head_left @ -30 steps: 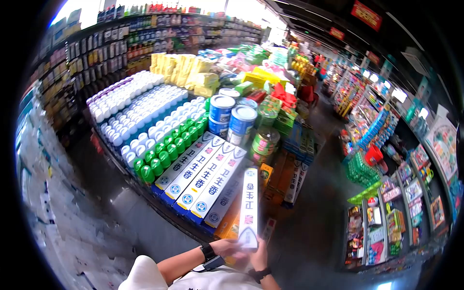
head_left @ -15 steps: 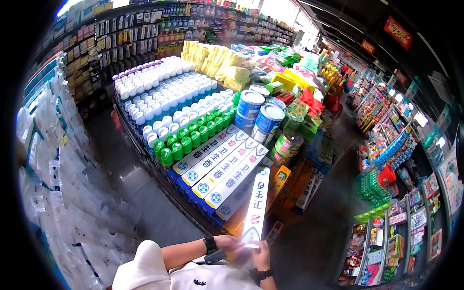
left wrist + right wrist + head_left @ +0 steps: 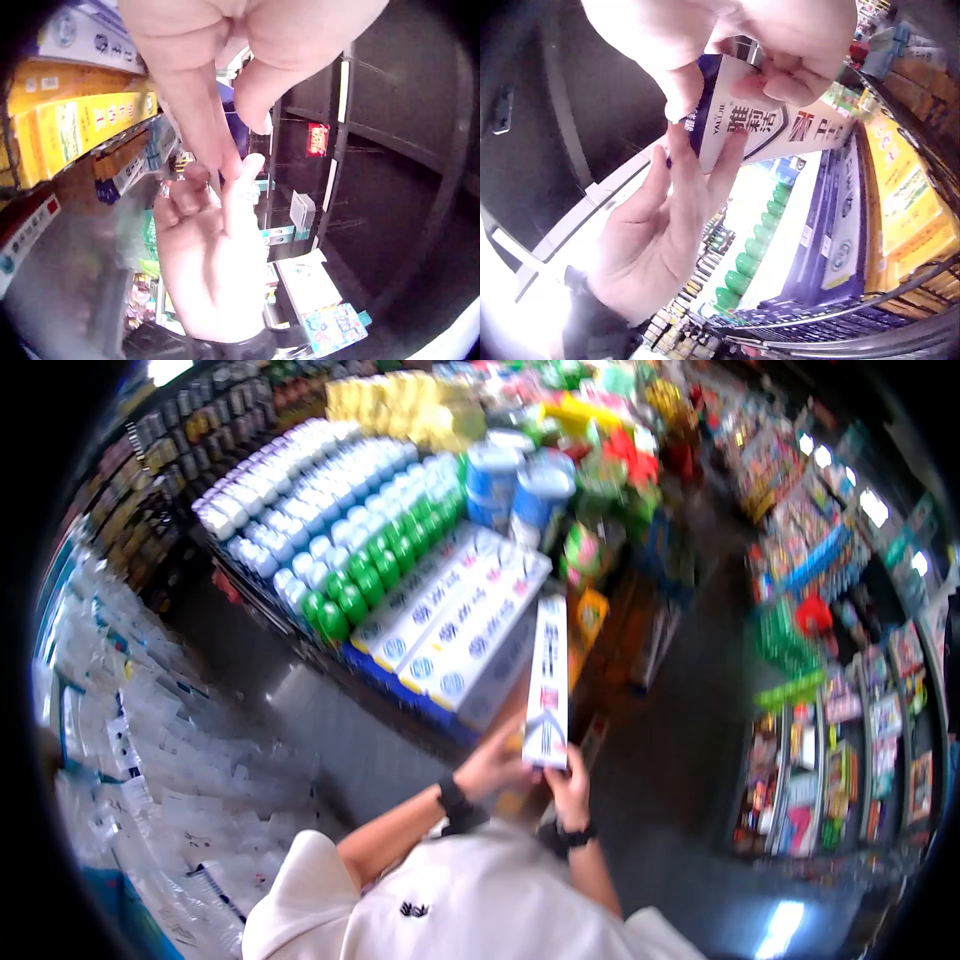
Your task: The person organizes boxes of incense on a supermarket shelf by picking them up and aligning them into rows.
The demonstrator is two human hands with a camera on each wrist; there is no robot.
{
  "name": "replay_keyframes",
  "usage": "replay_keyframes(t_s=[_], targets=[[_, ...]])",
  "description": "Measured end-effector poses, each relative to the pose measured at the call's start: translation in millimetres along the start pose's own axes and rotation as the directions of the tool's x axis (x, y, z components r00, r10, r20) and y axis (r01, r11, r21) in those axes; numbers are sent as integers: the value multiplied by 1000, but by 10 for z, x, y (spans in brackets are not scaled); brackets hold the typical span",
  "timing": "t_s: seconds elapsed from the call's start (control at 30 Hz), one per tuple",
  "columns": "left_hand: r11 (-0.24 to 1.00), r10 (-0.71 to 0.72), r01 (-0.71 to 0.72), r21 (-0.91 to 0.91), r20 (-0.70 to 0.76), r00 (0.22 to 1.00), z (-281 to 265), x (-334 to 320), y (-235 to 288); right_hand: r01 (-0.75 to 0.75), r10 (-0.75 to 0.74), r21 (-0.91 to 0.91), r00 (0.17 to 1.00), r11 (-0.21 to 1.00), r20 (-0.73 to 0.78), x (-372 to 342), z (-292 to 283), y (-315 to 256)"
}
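Observation:
A long white incense box (image 3: 548,685) with a dark blue end stands slanted in front of the person, its near end at both hands. The right hand (image 3: 571,792) grips that end, thumb and fingers on its sides in the right wrist view. The left hand (image 3: 492,762) pinches at the blue end, one finger along the printed face (image 3: 724,120). In the left wrist view the fingers of both hands meet at the end, and most of the box is hidden. Similar white incense boxes (image 3: 465,630) lie in a row on the display beyond.
Green-capped cans (image 3: 370,575) and white-capped cans (image 3: 310,480) fill the display's left part. Blue tins (image 3: 541,490) stand behind the boxes, orange-yellow boxes (image 3: 907,187) beside them. A green basket (image 3: 785,635) and shelves (image 3: 840,760) are at right, plastic-wrapped goods (image 3: 150,760) at left.
The head view has tipped downward, so the hands and box appear higher in it. The box stands more upright in view, and both hands stay at its near end.

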State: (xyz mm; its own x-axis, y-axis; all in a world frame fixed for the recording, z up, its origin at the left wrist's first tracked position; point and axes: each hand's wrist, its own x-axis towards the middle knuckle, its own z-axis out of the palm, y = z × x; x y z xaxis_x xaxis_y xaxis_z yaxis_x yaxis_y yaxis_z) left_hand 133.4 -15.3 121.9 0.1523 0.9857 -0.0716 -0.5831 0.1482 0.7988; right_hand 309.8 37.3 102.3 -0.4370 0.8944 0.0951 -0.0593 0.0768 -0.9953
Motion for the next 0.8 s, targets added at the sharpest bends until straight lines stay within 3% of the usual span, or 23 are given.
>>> replay_keyframes(t_s=[0.07, 0.17, 0.27, 0.37, 0.7, 0.8], targets=[[997, 53, -51, 56, -22, 998, 15, 30, 10, 49, -49, 23, 999, 999, -12, 81, 59, -148], [964, 106, -90, 248, -50, 993, 58, 57, 66, -22, 17, 200, 999, 980, 28, 132, 90, -289], [940, 106, -90, 329, -30, 994, 45, 57, 88, -25, 19, 186, 999, 982, 36, 130, 101, -365], [940, 152, -134, 314, -32, 988, 12, 47, 37, -32, 24, 175, 999, 984, 46, 117, 105, -346], [966, 69, -61, 251, -22, 997, 38, 24, 40, -104, 91, 205, 993, 973, 72, 93, 84, -279], [995, 34, -29, 93, -44, 998, 25, 25, 48, -98, 89, 193, 994, 976, 56, 86, 72, -238]])
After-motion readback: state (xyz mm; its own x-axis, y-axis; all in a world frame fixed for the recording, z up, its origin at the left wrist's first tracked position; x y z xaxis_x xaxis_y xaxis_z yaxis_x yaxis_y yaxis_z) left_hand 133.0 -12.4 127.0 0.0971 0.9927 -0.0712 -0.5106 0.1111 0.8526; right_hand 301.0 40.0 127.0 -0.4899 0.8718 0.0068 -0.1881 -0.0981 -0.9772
